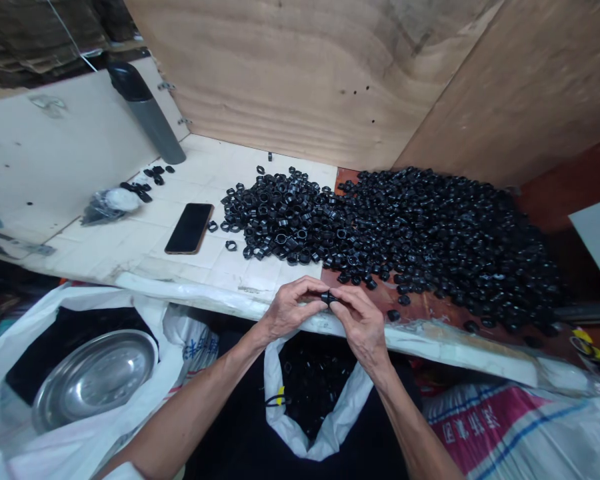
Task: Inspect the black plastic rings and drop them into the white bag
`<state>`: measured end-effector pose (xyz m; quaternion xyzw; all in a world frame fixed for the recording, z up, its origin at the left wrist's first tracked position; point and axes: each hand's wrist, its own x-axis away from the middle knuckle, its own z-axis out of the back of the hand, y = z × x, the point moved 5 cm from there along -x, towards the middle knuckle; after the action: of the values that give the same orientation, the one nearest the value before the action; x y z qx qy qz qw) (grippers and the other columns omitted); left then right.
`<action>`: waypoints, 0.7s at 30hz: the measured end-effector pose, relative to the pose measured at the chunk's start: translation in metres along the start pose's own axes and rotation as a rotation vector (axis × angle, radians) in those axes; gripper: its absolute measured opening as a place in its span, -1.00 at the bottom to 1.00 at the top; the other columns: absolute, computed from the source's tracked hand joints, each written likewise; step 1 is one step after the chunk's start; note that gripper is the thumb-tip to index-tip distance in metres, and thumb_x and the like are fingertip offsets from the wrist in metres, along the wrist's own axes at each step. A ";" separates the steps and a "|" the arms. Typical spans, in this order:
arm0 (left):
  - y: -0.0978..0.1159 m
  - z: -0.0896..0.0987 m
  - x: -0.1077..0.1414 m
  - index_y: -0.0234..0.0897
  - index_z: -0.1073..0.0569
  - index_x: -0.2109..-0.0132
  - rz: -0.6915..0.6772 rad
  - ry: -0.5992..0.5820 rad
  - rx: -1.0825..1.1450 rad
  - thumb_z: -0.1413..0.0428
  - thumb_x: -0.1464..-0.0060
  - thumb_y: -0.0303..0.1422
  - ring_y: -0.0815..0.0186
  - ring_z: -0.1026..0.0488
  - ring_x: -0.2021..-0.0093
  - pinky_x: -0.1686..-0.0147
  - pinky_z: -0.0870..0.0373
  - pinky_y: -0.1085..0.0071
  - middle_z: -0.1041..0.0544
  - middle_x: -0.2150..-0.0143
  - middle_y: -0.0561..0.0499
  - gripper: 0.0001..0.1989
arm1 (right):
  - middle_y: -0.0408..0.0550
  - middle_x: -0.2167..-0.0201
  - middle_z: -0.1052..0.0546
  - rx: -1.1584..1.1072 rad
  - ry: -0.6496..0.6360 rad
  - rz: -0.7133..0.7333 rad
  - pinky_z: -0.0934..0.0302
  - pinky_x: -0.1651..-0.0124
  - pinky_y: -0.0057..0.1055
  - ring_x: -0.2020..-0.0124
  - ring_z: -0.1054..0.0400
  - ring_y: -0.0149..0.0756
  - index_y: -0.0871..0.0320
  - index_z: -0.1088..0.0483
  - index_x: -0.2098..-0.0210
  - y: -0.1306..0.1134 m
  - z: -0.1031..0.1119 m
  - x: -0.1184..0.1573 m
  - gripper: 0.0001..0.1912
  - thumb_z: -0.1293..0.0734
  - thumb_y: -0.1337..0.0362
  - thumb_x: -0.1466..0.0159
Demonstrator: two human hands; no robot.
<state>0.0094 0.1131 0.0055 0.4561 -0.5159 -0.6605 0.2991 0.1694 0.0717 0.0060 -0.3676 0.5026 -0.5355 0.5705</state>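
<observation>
Bare forearms [195, 407] flanked white plastic sack [347, 413], black pieces [315, 387] inside presumably done; left hand [287, 310], right hand [363, 327] pinched small black cylinder [327, 298]; heaped black plastic rings [285, 217] apparently waited.

The worktable [145, 243] bears black rings [280, 217] straight beyond the left hand [289, 312], a phone [189, 229], clear bag [103, 208] and grey flask [157, 127] farther left, and piled black pieces [460, 240] beyond the right hand [366, 328].

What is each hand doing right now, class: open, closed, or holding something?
Left hand: closed, pinching a small black piece.
Right hand: closed, pinching at the same spot; whether one piece or two cannot be told.
</observation>
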 end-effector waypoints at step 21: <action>0.001 0.000 0.001 -0.33 -0.56 0.07 -0.027 -0.005 -0.059 -0.22 -0.12 -0.38 0.22 -0.55 0.09 0.08 -0.53 0.31 -0.57 0.09 -0.15 -0.78 | -0.13 0.56 -0.45 0.468 -0.037 0.135 -0.26 0.32 -0.40 0.52 -0.34 -0.33 0.10 -0.49 0.43 -0.013 -0.001 -0.001 -0.73 -0.27 0.20 -0.36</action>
<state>0.0091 0.1121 0.0061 0.4522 -0.4908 -0.6807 0.3021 0.1655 0.0706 0.0181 -0.2006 0.3778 -0.5913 0.6837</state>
